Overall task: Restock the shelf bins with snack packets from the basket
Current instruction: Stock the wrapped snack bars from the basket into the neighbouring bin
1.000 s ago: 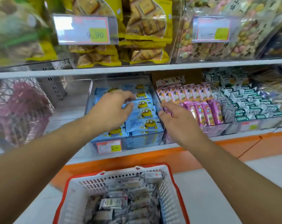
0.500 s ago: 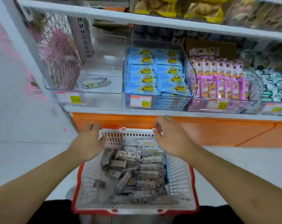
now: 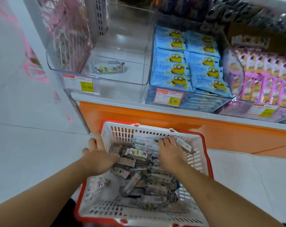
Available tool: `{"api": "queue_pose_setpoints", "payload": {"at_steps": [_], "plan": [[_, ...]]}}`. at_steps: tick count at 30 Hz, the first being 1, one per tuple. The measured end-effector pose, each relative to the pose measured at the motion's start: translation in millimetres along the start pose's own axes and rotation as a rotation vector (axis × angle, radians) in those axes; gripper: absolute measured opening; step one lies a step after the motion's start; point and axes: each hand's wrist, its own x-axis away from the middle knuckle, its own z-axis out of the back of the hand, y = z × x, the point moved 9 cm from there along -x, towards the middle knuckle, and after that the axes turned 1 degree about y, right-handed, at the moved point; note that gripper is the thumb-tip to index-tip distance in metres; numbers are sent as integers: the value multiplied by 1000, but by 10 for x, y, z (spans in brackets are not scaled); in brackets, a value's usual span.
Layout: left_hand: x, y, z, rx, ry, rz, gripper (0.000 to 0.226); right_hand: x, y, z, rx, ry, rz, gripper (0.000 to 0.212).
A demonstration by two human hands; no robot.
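Basket sits on the floor in front of the shelf, snack packets piled inside. Left hand over the basket's left wall, right hand on packets at the far end. On the shelf, left to right: near-empty bin with one packet inside, bin full of packets, third bin of upright packets.

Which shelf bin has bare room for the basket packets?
The clear bin left of the blue packets' bin is nearly bare: one packet lies near its front, open floor behind and right of it. The blue bin and the pink packets' bin are crowded.
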Motion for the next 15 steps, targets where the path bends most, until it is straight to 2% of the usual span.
{"api": "queue_pose_setpoints", "payload": {"at_steps": [3, 5, 10, 13, 15], "plan": [[1, -1, -15, -21, -15, 21, 126, -29, -47, -47, 39, 65, 38, 74], [13, -1, -5, -27, -11, 30, 126, -38, -23, -28, 14, 70, 51, 75], [122, 51, 76, 25, -12, 64, 116, 80, 87, 338, -302, 135, 49, 55], [254, 232, 370, -167, 129, 32, 99, 283, 26, 632, -529, -28, 82, 51], [349, 529, 604, -116, 163, -113, 73, 444, 11, 853, -705, -116, 78, 41]]}}
